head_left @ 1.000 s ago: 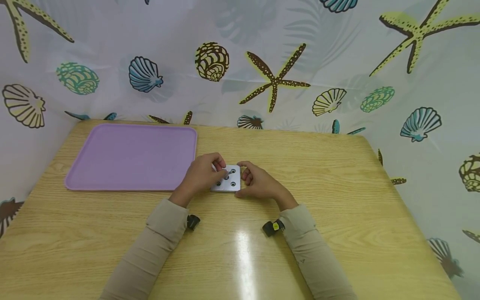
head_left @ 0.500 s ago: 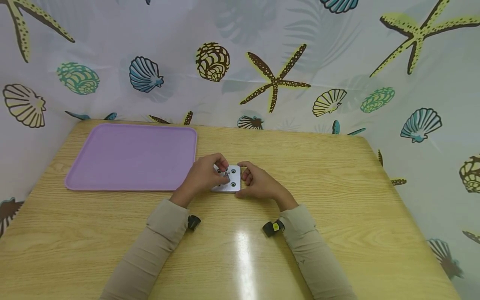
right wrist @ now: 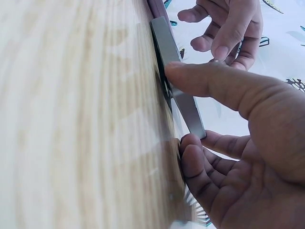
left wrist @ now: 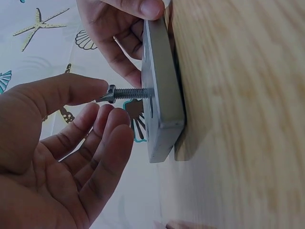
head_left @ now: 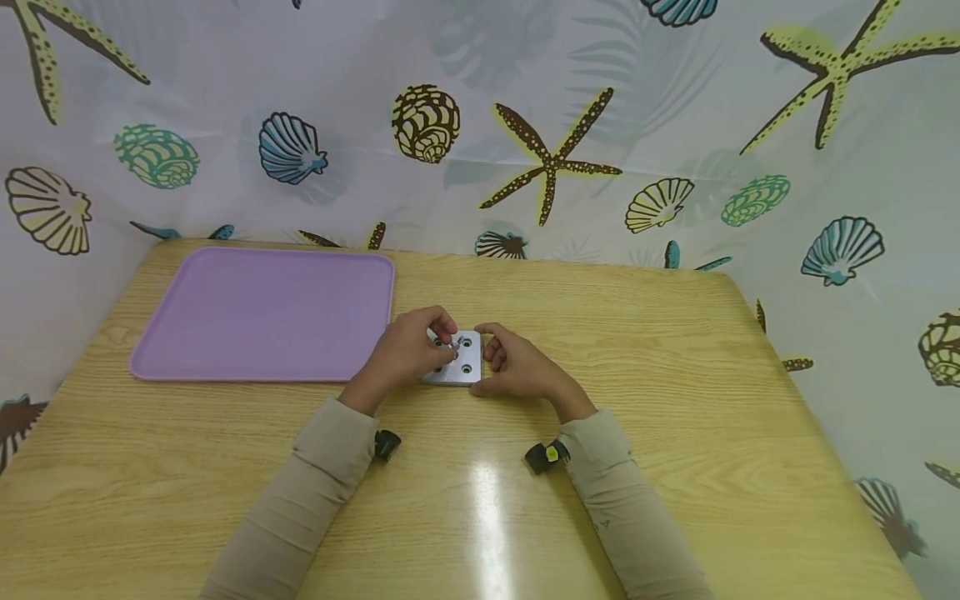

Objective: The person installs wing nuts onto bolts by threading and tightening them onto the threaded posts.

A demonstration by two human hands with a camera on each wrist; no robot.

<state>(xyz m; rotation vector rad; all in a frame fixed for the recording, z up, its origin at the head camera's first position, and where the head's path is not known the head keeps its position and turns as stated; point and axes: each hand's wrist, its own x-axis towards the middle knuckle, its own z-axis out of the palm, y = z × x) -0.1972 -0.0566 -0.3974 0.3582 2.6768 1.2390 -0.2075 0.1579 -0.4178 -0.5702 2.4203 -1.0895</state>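
A silvery square plate (head_left: 472,357) with several holes lies flat on the wooden table. From its upper face a threaded bolt (left wrist: 129,93) with a wing-like head stands upright, its lower end in the plate. My left hand (head_left: 408,342) has this bolt by the head between thumb and fingers; the thumb tip touches the head, and the other fingers curve loosely beside the shank. Across the plate, my right hand (head_left: 521,364) grips its right side, thumb at the near edge and index finger at the far corner. The left fingers partly cover the plate's left holes in the head view.
A lilac tray (head_left: 262,377) lies left of the plate, its right rim close to my left hand. Behind the table (head_left: 637,358) hangs a white cloth (head_left: 487,50) printed with shells and starfish. Black wrist straps (head_left: 546,456) sit near the sleeve cuffs.
My left fingertips shift slightly about the bolt head, and the head's angle differs from before. The plate and my right hand stay in place.
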